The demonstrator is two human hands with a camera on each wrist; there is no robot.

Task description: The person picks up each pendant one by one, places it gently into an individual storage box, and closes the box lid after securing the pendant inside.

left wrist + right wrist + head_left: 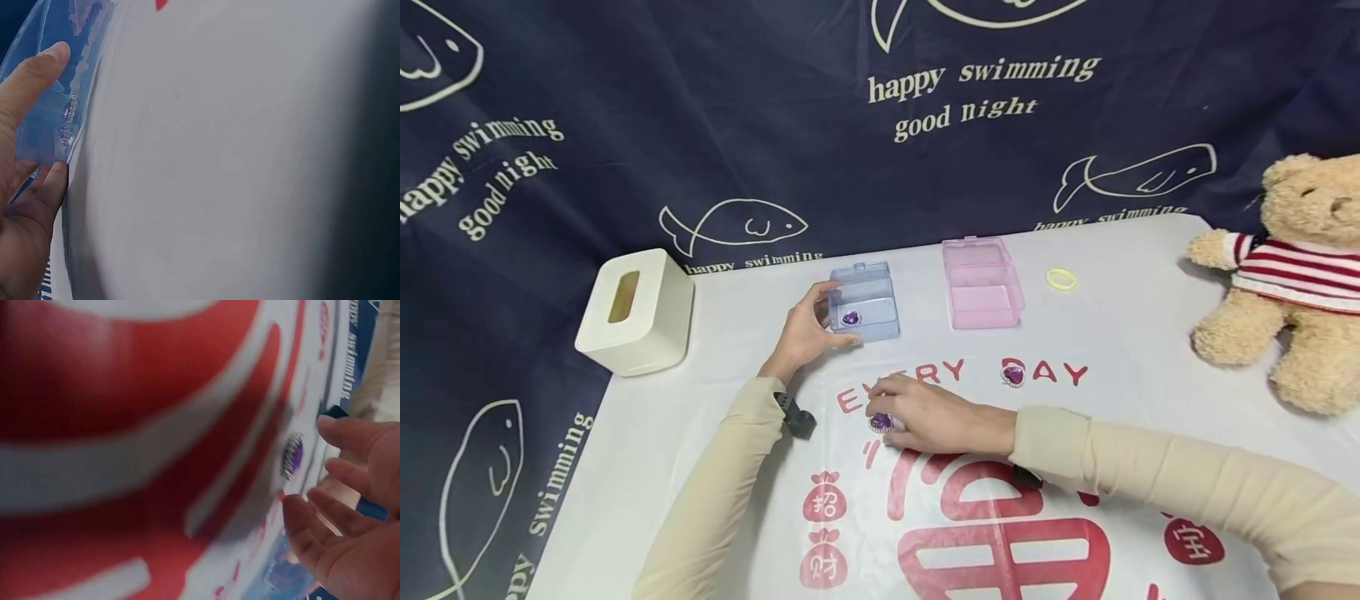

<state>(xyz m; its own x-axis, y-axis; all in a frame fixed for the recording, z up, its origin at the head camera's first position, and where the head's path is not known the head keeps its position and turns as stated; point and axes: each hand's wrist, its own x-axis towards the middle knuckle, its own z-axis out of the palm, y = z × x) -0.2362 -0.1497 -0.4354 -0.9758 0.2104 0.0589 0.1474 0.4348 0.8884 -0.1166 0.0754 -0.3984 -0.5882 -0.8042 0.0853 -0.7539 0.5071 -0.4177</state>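
My left hand holds a clear blue plastic box at its left end, thumb at the front and fingers farther back. Inside the box's front compartment lies a purple gem with a silvery rim. My right hand is just over a second purple gem on the white cloth. In the right wrist view that gem sits apart from the loosely spread fingers and thumb. A third gem, reddish purple, lies farther right on the printed lettering.
A pink plastic box with compartments stands right of the blue one. Beyond it lies a yellow ring-shaped band. A white tissue box is at the left and a teddy bear at the right. Dark fabric hangs behind.
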